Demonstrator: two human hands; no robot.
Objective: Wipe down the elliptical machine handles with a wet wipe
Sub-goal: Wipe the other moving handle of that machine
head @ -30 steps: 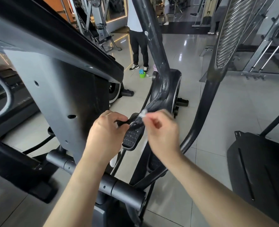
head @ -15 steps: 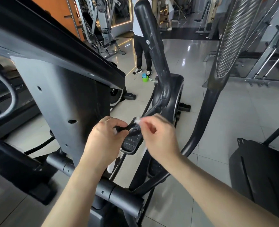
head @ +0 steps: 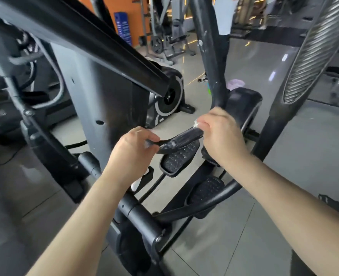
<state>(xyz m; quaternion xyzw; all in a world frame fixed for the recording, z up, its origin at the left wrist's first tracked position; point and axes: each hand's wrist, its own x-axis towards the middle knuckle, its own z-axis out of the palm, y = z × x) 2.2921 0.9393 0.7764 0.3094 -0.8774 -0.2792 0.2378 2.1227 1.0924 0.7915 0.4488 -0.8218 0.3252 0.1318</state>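
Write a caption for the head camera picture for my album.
Left hand and right hand pinch the ends of a black wipe packet over an elliptical pedal.

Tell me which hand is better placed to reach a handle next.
Right, probably. The right hand pinches one end of the black packet just under the black upright handle, and the ribbed handle stands on its side too. The left hand grips the other end, nearer the grey column.

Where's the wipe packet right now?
The wipe packet sits centre of the head view, pinched between left hand and right hand, in front of the studded pedal.
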